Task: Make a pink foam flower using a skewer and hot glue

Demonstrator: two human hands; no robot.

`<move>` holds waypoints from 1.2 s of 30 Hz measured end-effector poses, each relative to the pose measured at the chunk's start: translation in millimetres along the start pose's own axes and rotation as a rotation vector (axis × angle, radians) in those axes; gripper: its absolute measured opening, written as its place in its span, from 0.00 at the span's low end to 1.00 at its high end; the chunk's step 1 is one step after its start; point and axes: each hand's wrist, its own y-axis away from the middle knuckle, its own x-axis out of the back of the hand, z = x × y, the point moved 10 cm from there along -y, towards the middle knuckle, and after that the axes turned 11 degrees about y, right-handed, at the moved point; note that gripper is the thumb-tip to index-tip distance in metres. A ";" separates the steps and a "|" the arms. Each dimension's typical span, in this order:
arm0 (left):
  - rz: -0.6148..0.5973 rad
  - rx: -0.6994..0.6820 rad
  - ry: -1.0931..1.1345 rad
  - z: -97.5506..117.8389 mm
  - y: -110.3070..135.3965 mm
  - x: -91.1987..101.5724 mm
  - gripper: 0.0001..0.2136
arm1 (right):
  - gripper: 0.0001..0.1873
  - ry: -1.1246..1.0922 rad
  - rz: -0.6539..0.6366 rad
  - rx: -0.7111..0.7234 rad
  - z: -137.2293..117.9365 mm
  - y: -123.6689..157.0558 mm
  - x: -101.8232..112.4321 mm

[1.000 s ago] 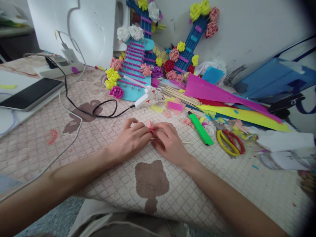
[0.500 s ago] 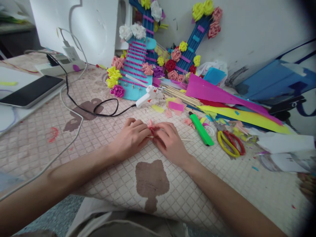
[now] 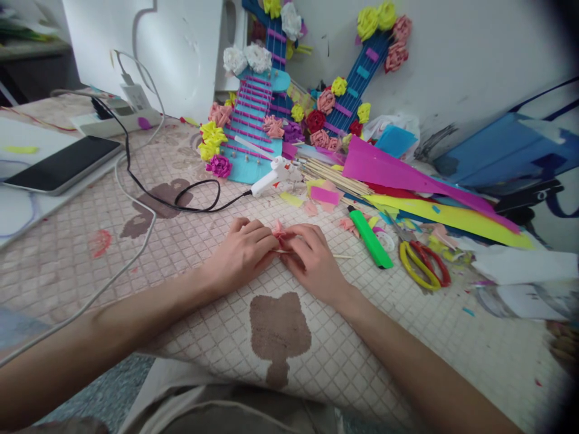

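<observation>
My left hand [image 3: 242,253] and my right hand [image 3: 314,259] rest together on the checked tablecloth [image 3: 190,289], fingers curled. Between their fingertips sits a small pink paper flower [image 3: 279,230] on a thin wooden stick [image 3: 341,257] that pokes out to the right of my right hand. Both hands pinch this piece; most of it is hidden under the fingers.
A white glue gun [image 3: 275,176] with a black cord lies just beyond the hands. A green marker [image 3: 370,237] and yellow-red scissors [image 3: 424,264] lie to the right, beside coloured paper sheets [image 3: 407,181]. Blue craft guitars with paper flowers [image 3: 257,114] stand behind. A phone [image 3: 63,164] lies far left.
The hands stay together on the pink flower with only slight finger shifts. The view has drifted a little, moving everything slightly rightward and down in frame.
</observation>
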 end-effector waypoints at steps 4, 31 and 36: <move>0.002 0.042 0.049 -2.4 1.4 0.3 0.07 | 0.07 -0.008 -0.001 0.012 -1.9 -0.3 -0.2; 0.035 0.188 0.323 -13.8 6.3 -0.6 0.03 | 0.03 0.048 0.024 -0.018 -3.3 7.0 2.9; 0.039 0.199 0.325 -15.3 6.9 -1.0 0.04 | 0.04 0.176 0.146 0.020 -7.6 9.2 14.9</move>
